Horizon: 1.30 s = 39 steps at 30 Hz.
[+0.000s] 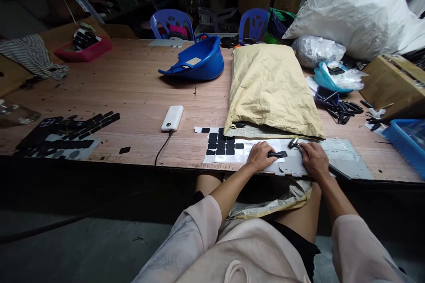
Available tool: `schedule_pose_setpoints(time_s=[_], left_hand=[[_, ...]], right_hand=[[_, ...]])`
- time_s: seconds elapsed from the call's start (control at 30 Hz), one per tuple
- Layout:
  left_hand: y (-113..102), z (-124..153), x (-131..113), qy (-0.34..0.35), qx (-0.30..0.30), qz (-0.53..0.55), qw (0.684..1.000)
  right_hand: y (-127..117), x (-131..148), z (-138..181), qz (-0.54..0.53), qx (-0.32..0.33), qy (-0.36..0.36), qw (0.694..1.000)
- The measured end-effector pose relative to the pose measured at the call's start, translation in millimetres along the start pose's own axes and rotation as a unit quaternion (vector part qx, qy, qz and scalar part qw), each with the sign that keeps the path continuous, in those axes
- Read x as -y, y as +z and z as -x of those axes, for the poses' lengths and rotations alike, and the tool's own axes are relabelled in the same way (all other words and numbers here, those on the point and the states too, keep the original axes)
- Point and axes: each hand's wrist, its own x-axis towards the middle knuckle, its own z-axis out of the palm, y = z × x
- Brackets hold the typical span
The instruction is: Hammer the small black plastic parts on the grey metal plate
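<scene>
My left hand (260,156) is closed near the table's front edge, with a small black cylindrical piece (273,154) in its fingers. Just past its tip lies a small dark rounded patch (282,154). In my right hand (314,159) is a small hammer (338,171) with a black handle; its metal head (293,142) points towards the left hand. Both hands are over a grey flat board (353,159). Left of them, a white backing sheet (241,154) carries rows of black rounded stickers (221,143).
A full yellow sack (270,88) lies just behind my hands. Beyond the white power bank (172,118) sits a tilted blue basin (206,59). Black pieces (345,110) and a blue tray (407,141) are at right. An open sack (272,210) hangs at my lap.
</scene>
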Motion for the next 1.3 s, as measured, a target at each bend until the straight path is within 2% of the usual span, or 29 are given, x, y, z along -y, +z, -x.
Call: schedule_pose_setpoints(time_s=[0.27,0.33,0.4,0.5,0.57,0.63,0.7,0.73,0.83,0.9,1.0,1.03,1.1,1.17,1.3], left_hand=[[-7.0,5.2,-2.8,0.016,0.000,-0.017,1.000],[-10.3,21.2,-7.3,0.047,-0.012,-0.022,0.999],[-10.4,47.0,-10.0,0.106,-0.005,-0.021,0.994],[-0.8,93.3,-4.4,0.172,0.061,-0.021,0.983],[10.2,120.0,5.9,0.134,0.095,-0.046,0.985],[20.2,138.9,17.5,0.050,0.109,-0.077,0.990],[24.6,149.0,24.9,-0.009,0.112,-0.090,0.990],[23.6,150.5,26.0,-0.014,0.108,-0.086,0.990],[6.0,137.1,21.3,0.042,0.057,-0.064,0.995],[-17.4,110.7,18.0,0.053,-0.009,-0.071,0.996],[-61.0,52.4,24.4,-0.034,-0.104,-0.114,0.987],[-74.8,32.3,29.3,-0.066,-0.119,-0.136,0.981],[-96.5,-2.2,40.3,-0.109,-0.118,-0.184,0.970],[-108.3,-25.5,49.4,-0.140,-0.084,-0.233,0.959],[-111.4,-41.0,57.8,-0.157,-0.030,-0.283,0.946]], right_hand=[[1.8,8.4,2.5,-0.003,-0.008,0.026,1.000],[0.9,8.9,2.3,-0.007,-0.005,0.031,0.999],[0.9,8.6,2.4,-0.008,-0.004,0.034,0.999],[1.9,8.2,2.7,-0.002,-0.009,0.034,0.999],[2.4,8.5,2.6,0.005,-0.012,0.031,0.999],[2.3,9.1,2.5,0.009,-0.012,0.030,0.999],[1.8,9.9,2.4,0.011,-0.013,0.031,0.999],[1.6,10.2,2.5,0.012,-0.014,0.031,0.999],[1.5,10.6,2.7,0.014,-0.016,0.030,0.999],[2.2,10.3,2.8,0.013,-0.017,0.030,0.999],[3.5,9.6,2.7,0.012,-0.020,0.030,0.999],[3.9,9.5,2.7,0.011,-0.021,0.029,0.999],[4.3,9.5,2.6,0.010,-0.023,0.030,0.999],[4.2,10.0,2.6,0.007,-0.023,0.032,0.999],[2.8,11.3,2.8,0.003,-0.018,0.035,0.999]])
